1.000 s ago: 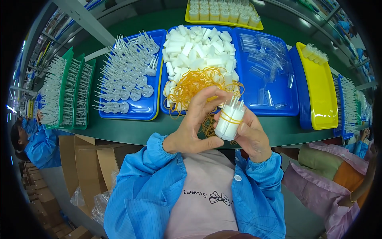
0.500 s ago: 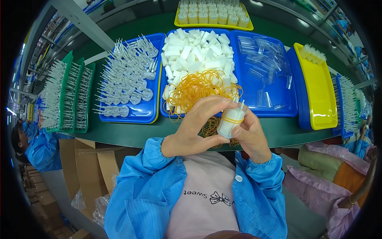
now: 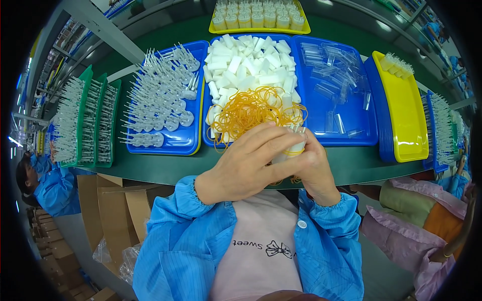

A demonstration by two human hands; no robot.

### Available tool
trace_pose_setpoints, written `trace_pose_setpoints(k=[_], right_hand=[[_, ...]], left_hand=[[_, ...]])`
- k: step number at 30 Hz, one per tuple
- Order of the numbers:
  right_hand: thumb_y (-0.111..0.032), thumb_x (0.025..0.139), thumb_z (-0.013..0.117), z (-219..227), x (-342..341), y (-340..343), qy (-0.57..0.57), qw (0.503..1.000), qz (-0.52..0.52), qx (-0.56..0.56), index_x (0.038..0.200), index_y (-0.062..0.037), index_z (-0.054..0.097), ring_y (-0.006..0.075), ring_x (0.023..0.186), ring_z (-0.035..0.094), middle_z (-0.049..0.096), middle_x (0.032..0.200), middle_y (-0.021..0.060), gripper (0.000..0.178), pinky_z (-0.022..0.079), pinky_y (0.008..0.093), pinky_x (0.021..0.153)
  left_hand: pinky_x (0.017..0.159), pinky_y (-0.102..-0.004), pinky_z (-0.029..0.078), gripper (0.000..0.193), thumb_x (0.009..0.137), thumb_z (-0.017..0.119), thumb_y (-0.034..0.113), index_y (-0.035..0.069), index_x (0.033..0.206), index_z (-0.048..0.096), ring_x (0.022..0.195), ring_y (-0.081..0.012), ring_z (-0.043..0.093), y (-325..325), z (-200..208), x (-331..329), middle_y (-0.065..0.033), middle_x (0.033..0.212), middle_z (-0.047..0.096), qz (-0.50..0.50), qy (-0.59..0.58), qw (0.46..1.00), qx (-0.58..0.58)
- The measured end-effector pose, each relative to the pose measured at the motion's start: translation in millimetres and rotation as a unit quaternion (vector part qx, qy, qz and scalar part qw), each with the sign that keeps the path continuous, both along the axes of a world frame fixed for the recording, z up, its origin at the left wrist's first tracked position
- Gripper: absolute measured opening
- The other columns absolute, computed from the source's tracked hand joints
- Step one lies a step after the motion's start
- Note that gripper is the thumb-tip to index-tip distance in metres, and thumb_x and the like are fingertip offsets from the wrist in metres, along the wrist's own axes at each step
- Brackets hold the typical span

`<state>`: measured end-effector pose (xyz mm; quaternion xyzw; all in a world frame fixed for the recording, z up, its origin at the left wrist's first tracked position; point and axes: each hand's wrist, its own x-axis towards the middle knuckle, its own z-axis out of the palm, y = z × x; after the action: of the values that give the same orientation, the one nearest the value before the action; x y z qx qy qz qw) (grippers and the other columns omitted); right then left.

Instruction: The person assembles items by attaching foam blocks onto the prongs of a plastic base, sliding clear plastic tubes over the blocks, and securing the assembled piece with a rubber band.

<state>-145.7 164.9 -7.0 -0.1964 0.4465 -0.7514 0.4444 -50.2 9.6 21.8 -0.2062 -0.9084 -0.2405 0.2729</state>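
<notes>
Between my two hands is a white cylinder [image 3: 295, 150] with a yellow rubber band around it and a thin stem at its top. My right hand [image 3: 317, 168] is wrapped round its right side. My left hand [image 3: 244, 165] closes over it from the left, with fingertips at its top; most of the cylinder is hidden by the fingers. Just beyond my hands, a tangled heap of yellow rubber bands [image 3: 246, 111] rests on white foam-like blocks [image 3: 251, 62] in a blue tray [image 3: 204, 103].
A blue tray [image 3: 193, 134] of clear stemmed parts stands left, beside green racks [image 3: 86, 118]. Right are a blue tray [image 3: 314, 113] of clear tubes and a yellow tray [image 3: 409, 123] with several assemblies. A filled yellow tray [image 3: 261, 31] is at the back; cardboard boxes [image 3: 115, 210] stand lower left.
My left hand has moved in over the cylinder, its fingers and thumb now covering more of it. The filled yellow tray at the back has shifted left.
</notes>
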Motion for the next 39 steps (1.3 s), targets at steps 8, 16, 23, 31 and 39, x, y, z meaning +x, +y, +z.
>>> trace_pose_setpoints(k=[8, 16, 23, 31, 39], right_hand=[[-0.035, 0.086, 0.066, 1.2, -3.5, 6.2, -0.128, 0.988, 0.055, -0.068, 0.131, -0.0004, 0.039, 0.0196, 0.112, 0.054, 0.052, 0.122, 0.0111, 0.063, 0.045, 0.0337, 0.094], [-0.041, 0.090, 0.057, -12.7, -10.7, 6.7, -0.177, 0.965, 0.147, -0.126, 0.138, 0.0002, 0.032, 0.0271, 0.105, 0.058, 0.054, 0.121, 0.0167, 0.068, 0.048, 0.0369, 0.091], [-0.037, 0.099, 0.036, -10.9, -9.3, 2.0, -0.249, 0.941, 0.109, -0.200, 0.143, -0.0015, 0.024, 0.0280, 0.106, 0.057, 0.049, 0.125, 0.0153, 0.058, 0.047, 0.0393, 0.091], [-0.037, 0.094, 0.051, 14.7, 9.3, -3.1, -0.020, 0.998, -0.032, -0.054, 0.143, -0.0008, 0.024, 0.0243, 0.122, 0.047, 0.044, 0.133, 0.0122, 0.067, 0.038, 0.0370, 0.102], [-0.034, 0.088, 0.063, 10.2, 17.3, 0.1, 0.186, 0.978, -0.091, -0.005, 0.138, -0.0019, 0.034, 0.0244, 0.125, 0.041, 0.041, 0.136, 0.0140, 0.066, 0.034, 0.0372, 0.104]], left_hand=[[0.098, -0.0451, 0.039, 0.083, 0.064, 0.082, 0.012, 0.010, 0.135, 0.039, 0.111, -0.0320, 0.054, -5.2, -1.9, 1.5, -0.0145, 0.125, 0.056, -0.033, -0.032, 0.981, 0.190], [0.103, -0.0441, 0.034, 0.092, 0.063, 0.085, 0.020, 0.006, 0.138, 0.034, 0.120, -0.0330, 0.048, 1.3, -6.2, -6.0, -0.0177, 0.130, 0.051, -0.049, -0.043, 0.974, 0.215], [0.099, -0.0453, 0.035, 0.094, 0.059, 0.084, 0.040, 0.005, 0.134, 0.040, 0.121, -0.0367, 0.043, 3.8, -5.8, -10.3, -0.0176, 0.129, 0.046, 0.053, 0.023, 0.968, 0.245], [0.095, -0.0410, 0.041, 0.067, 0.062, 0.083, 0.028, 0.007, 0.120, 0.056, 0.114, -0.0337, 0.050, 9.5, -26.4, -3.2, -0.0166, 0.126, 0.046, 0.124, -0.045, 0.946, 0.296], [0.095, -0.0369, 0.042, 0.061, 0.071, 0.077, 0.017, 0.006, 0.127, 0.054, 0.112, -0.0307, 0.052, 19.6, -35.2, 1.0, -0.0151, 0.124, 0.050, 0.115, 0.000, 0.928, 0.355]])
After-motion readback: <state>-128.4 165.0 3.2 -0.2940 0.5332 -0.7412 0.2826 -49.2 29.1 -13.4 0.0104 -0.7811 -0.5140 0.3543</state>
